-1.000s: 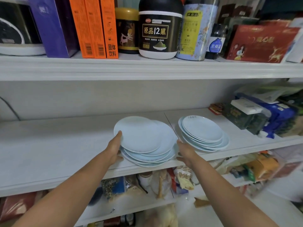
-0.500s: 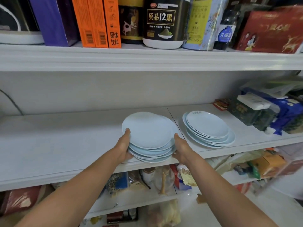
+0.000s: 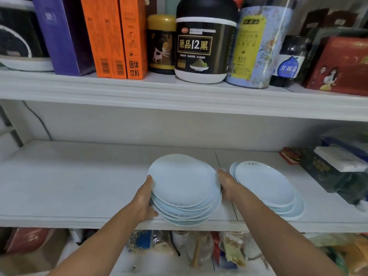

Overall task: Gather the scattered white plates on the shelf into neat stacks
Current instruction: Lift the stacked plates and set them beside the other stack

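Note:
A stack of several pale white plates point(image 3: 184, 182) sits at the front edge of the middle shelf point(image 3: 79, 184), its lower plates slightly offset and overhanging the edge. My left hand point(image 3: 144, 200) presses the stack's left side and my right hand point(image 3: 227, 185) presses its right side, so both hands clasp it. A second, smaller stack of plates point(image 3: 264, 186) lies just right of my right hand, a little fanned out towards the front right.
Dark boxes and a white packet point(image 3: 334, 170) crowd the shelf's right end. The upper shelf holds orange boxes point(image 3: 113, 36), a black jar point(image 3: 203, 42) and tins. Bags and bottles point(image 3: 199, 250) fill the shelf below. Bare shelf spans the left.
Both hands have closed in on the stack, and its fanned plates have been squeezed into closer alignment. The view has shifted slightly.

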